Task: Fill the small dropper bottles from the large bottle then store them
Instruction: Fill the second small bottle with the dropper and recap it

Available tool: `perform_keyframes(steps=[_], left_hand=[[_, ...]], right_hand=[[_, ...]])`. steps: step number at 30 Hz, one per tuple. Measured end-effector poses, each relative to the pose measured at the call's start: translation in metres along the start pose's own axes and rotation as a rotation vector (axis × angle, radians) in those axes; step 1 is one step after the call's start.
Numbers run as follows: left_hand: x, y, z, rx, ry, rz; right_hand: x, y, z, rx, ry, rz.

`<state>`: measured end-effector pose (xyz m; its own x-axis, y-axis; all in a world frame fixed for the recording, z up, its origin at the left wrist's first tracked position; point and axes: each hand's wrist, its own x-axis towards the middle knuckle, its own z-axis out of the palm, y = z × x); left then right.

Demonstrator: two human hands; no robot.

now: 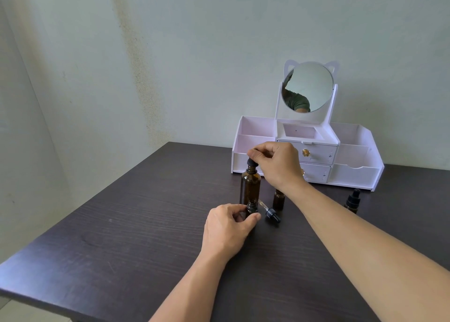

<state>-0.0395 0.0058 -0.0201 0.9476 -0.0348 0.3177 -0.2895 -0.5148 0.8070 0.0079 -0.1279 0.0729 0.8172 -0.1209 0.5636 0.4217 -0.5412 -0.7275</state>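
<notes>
Desk (121, 224): dark wood grain, it carries everything here.
Organizer (353, 151): white, with a round mirror (311, 85) and small drawers, it stands behind the right hand; the storing will probably end there.
Large bottle (250, 187): brown glass, upright, directly under the fingers of the right hand. I judge it stiff, smooth, a bit slippery and breakable, and heavier than the small ones; better to hold it at the body, not only at the top.
Right hand (277, 163): the fingers (254, 152) are together, pinching the black rubber bulb (250, 162) on the neck of the large bottle. The bulb is soft, so it gives when squeezed.
Left hand (226, 226): thumb and fingers are curled around an open small bottle (252, 207) standing just in front of the large one.
Small bottle, open (278, 198): between the two forearms, right of the left hand fingers.
Small bottle, capped (353, 201): far to the right, beyond the right forearm.
Loose dropper cap (270, 213): lying on the desk just right of the left thumb; its glass tube is thin and fragile, so take it by the black cap.
Handling: the small bottles look light and easy to tip over, so steadying them low at the body seems wise.
</notes>
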Motion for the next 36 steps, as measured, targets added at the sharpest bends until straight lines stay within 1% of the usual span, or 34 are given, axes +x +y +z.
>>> perform_keyframes(steps=[8, 15, 26, 31, 36], left_hand=[[-0.001, 0.000, 0.000, -0.014, -0.003, -0.012], [0.000, 0.000, -0.001, -0.021, -0.022, -0.027], [-0.001, 0.004, -0.001, -0.017, -0.008, -0.045], [-0.001, 0.002, 0.000, -0.013, -0.026, -0.050], [-0.001, 0.001, 0.000, -0.012, -0.032, -0.054]], right_hand=[[0.021, -0.034, -0.027, 0.114, 0.108, -0.103], [0.022, -0.049, -0.044, 0.154, 0.168, -0.139], [-0.009, -0.033, -0.037, 0.109, 0.024, -0.054], [-0.017, -0.030, -0.032, 0.109, 0.000, -0.058], [-0.019, -0.024, -0.026, 0.026, -0.021, -0.050]])
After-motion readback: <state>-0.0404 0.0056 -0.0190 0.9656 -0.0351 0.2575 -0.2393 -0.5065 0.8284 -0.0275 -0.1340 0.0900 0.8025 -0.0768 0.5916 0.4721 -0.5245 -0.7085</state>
